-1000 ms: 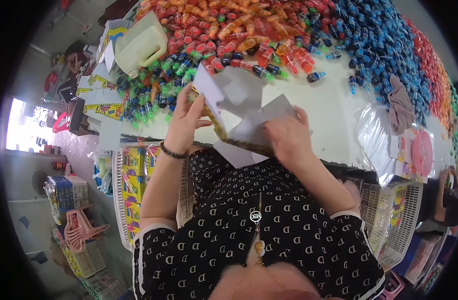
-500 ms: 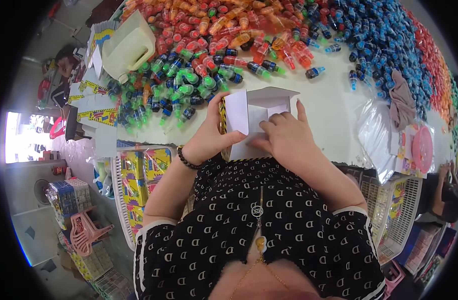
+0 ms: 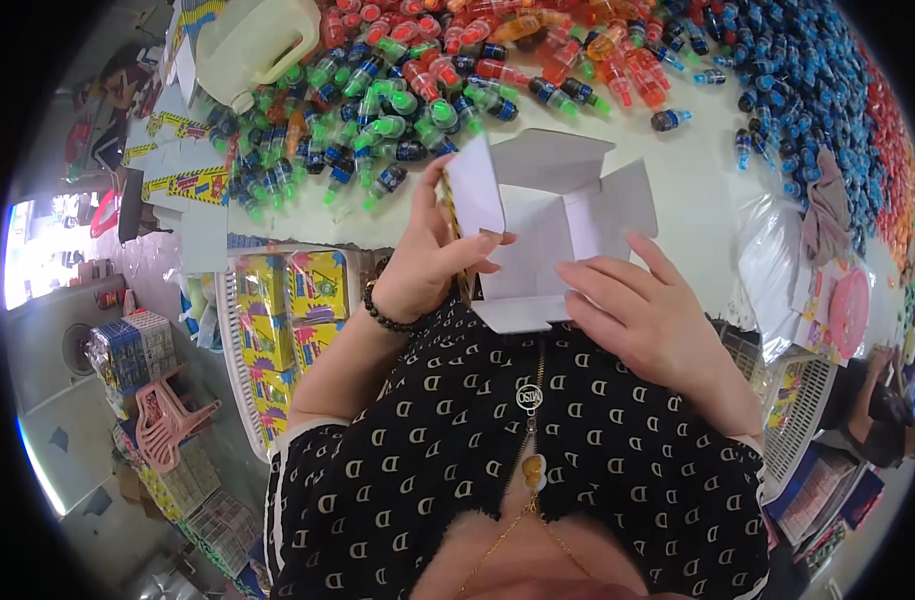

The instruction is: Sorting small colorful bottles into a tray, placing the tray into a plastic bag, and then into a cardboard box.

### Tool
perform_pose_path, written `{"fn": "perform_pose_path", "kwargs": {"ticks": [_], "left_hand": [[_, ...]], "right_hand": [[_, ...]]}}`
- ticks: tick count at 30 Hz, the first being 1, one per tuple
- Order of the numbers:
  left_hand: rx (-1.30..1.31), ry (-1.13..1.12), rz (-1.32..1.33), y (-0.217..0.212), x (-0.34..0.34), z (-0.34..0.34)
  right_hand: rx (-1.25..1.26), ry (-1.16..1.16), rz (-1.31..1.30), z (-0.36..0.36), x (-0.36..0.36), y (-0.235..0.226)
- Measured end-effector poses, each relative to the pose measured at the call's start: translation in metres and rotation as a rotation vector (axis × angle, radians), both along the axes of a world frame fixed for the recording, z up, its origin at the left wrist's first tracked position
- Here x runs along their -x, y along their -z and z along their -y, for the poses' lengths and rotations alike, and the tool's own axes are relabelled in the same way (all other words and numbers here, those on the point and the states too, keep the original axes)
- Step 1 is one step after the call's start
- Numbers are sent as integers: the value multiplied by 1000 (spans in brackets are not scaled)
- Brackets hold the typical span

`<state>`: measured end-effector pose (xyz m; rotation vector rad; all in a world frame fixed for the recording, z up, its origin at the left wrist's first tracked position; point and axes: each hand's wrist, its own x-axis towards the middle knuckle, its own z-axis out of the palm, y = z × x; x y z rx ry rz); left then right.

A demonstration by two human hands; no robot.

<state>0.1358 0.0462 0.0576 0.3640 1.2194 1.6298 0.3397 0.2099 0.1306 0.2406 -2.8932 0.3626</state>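
Observation:
A small cardboard box [image 3: 523, 225], white inside, stands unfolded in front of my chest with its flaps spread. No contents show inside it. My left hand [image 3: 428, 245] grips its left wall, the thumb over the inner side and the fingers behind the yellow-and-black printed outside. At the box's near right corner is my right hand [image 3: 643, 315], its fingers apart and stretched over the edge by the near flap. Its fingertips seem to touch the cardboard there. Beyond the box lie small bottles with green caps [image 3: 383, 125].
Piles of red and orange bottles [image 3: 458, 40] and blue bottles [image 3: 808, 100] cover the table's far side. A pale plastic jug [image 3: 258, 50] lies at far left, near flat printed cartons [image 3: 188, 185]. A white basket [image 3: 240, 340] holds yellow boxes. Plastic film [image 3: 768, 260] and a pink dish [image 3: 850, 308] lie right.
My right hand has drawn out of the box and moved right and nearer, its fingers spreading. The box's far and right flaps now stand wider, and its inside shows more.

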Motion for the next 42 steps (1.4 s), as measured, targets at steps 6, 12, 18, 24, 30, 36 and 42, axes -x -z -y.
{"fn": "perform_pose_path", "kwargs": {"ticks": [6,12,18,24,30,36,42], "left_hand": [[-100,184,186,9,3,8],[-130,242,-69,16,-6,7],[291,129,-254,30,8,12],[262,133,-449,49,11,8],[185,166,-657,43,12,-5],[287,173,-730,43,9,0],[325,160,-752,33,4,-4]], "right_hand": [[305,314,519,-10,26,12],[128,414,454,-2,30,55],[151,282,-45,-1,25,36],[874,563,-68,-32,21,92],[733,431,-121,-20,34,128],[358,136,51,-21,38,107],[244,457,265,0,60,111]]}}
